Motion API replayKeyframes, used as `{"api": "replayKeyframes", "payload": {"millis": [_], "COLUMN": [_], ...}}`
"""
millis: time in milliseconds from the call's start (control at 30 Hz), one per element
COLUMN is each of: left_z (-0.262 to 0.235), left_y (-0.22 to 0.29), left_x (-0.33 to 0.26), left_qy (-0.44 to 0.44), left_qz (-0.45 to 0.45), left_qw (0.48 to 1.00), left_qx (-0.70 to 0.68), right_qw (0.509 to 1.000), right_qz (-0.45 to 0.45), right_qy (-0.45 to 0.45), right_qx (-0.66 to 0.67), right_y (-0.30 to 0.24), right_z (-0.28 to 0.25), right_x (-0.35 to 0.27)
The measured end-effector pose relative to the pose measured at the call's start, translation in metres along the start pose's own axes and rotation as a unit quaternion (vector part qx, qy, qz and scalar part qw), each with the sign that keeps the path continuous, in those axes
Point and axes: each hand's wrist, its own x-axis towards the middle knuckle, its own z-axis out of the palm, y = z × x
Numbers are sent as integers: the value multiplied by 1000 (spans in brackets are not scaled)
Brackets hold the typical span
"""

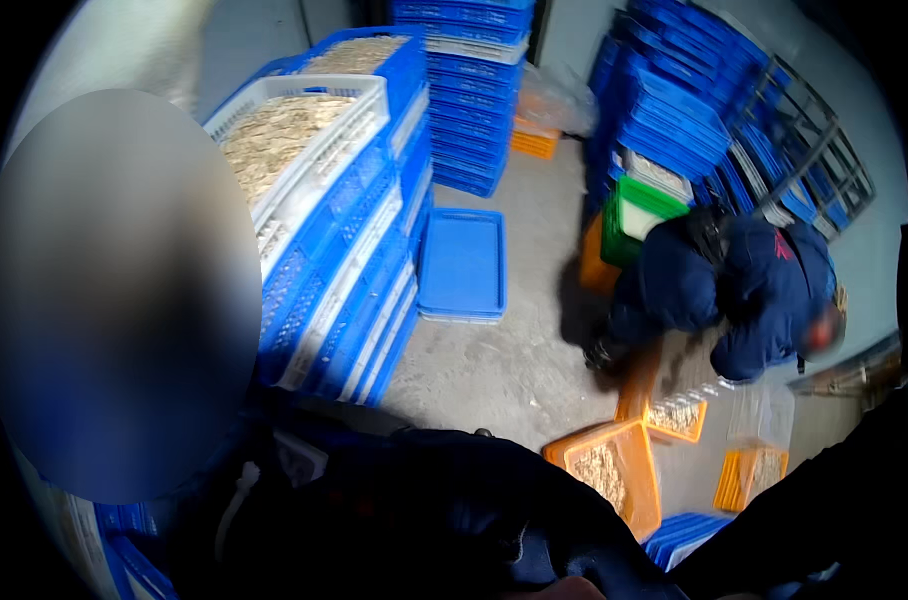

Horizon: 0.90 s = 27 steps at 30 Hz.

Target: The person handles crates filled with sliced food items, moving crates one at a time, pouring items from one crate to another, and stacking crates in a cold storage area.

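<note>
Dark sleeves and clothing (444, 500) of my own fill the lower part of the head view, and another dark stretch of clothing (804, 500) runs up toward the right rim. Neither of my hands can be made out. A small pale patch (564, 590) shows at the lower edge, too little to tell whether it is part of a hand. Nearest to my body on the right stands an orange crate (564, 450) holding pale, flaky dried pieces (602, 475). To the left rises a tall stack of blue and white crates (344, 240), its upper ones full of similar pieces (279, 135).
A co-worker in dark blue (774, 280) bends over beside more orange crates (679, 420). Blue crates (474, 100) are stacked at the back. A blue lidlike tray (464, 260) lies on the grey floor (544, 260). A metal rack (814, 140) leans far right. A blurred oval hides the left side.
</note>
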Motion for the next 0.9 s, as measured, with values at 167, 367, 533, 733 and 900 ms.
{"api": "replayKeyframes", "payload": {"millis": [167, 367, 533, 733, 900], "left_z": [-51, -141, -177, -183, -180], "left_y": [-10, 3, -56, -110, -157], "left_x": [-45, -160, -254, -324, -335], "left_qy": [72, 200, 440, 548, 499], "left_qz": [-81, -187, -255, -224, -286], "left_qw": [990, 943, 847, 799, 807], "left_qx": [85, 190, 153, 103, 136], "right_qw": [998, 986, 984, 984, 989], "right_qz": [-34, -150, -139, -70, -29], "right_qy": [-18, -64, -111, -165, -141], "right_qx": [46, 42, 23, 15, 12], "right_y": [12, -18, -10, -8, 18], "right_z": [80, 170, 264, 339, 411], "right_x": [16, 46, 59, 86, 101]}}
